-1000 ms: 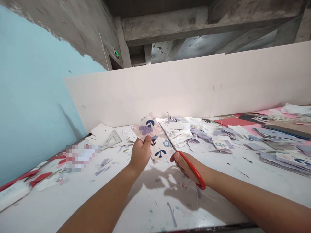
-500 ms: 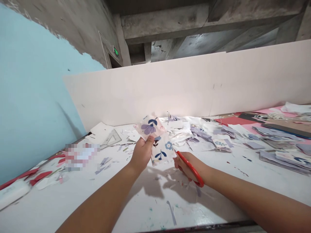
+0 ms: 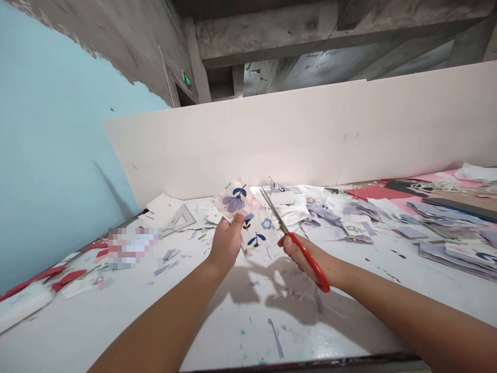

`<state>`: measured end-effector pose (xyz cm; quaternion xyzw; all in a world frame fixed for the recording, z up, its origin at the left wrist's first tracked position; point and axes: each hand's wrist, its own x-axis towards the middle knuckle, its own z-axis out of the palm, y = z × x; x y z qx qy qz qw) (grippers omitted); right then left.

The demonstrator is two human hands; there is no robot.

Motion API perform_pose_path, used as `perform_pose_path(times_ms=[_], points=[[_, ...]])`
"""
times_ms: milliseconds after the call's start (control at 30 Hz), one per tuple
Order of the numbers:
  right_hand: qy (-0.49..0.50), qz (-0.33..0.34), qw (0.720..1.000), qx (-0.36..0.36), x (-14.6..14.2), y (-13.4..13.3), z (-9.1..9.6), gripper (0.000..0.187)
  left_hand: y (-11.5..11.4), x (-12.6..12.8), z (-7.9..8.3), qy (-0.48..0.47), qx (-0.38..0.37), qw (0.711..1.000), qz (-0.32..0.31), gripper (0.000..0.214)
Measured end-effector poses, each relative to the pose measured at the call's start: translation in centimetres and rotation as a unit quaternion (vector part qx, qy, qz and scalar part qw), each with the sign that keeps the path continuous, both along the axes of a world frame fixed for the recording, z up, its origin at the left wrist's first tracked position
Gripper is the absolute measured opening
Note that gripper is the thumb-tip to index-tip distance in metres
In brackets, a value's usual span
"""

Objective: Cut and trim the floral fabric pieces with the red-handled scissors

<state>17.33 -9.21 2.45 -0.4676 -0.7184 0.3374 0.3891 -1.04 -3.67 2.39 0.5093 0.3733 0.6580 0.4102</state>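
My left hand (image 3: 227, 241) is closed on a piece of flower-printed fabric (image 3: 256, 228), thumb on top, holding it above the white table (image 3: 217, 331). Purple, blue and dark red flowers show on its pale ground. My right hand (image 3: 305, 252) grips red-handled scissors (image 3: 312, 264). Their metal blades point up and away, just right of the fabric and apart from it. Small scraps and a thin lilac strip (image 3: 275, 338) lie on the table below both hands.
A clear set square (image 3: 180, 220) and red scraps (image 3: 70, 280) lie to the left. Crumpled white and lilac cuttings (image 3: 291, 204) sit behind my hands. At right are stacked lilac pieces (image 3: 454, 259) and a dark flat board (image 3: 462, 208). A pale partition (image 3: 252, 140) stands at the back.
The scissors have come away from the fabric's right edge, and their blades now show in full beside it. My left hand still holds the fabric, shifted only slightly.
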Motion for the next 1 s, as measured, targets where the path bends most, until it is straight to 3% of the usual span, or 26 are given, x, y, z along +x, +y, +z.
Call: perform_pose_path(times_ms=[200,467,767,1000], points=[[-0.053,0.033,0.997,0.04,-0.4,-0.7,0.8,0.048,0.0,-0.1,-0.1,0.018,0.003,1.0,0.01,0.041],[-0.081,0.065,0.994,0.034,-0.3,-0.6,0.9,0.045,0.4,-0.5,-0.3,0.087,0.024,0.996,0.021,0.037],[-0.112,-0.035,0.993,-0.012,-0.2,0.1,-0.1,0.048,-0.2,-0.2,0.0,0.078,0.039,0.996,-0.018,0.039],[-0.122,-0.065,0.99,-0.008,-0.2,0.4,-0.7,0.046,-0.5,-0.1,0.1,0.057,0.022,0.998,-0.034,0.038]])
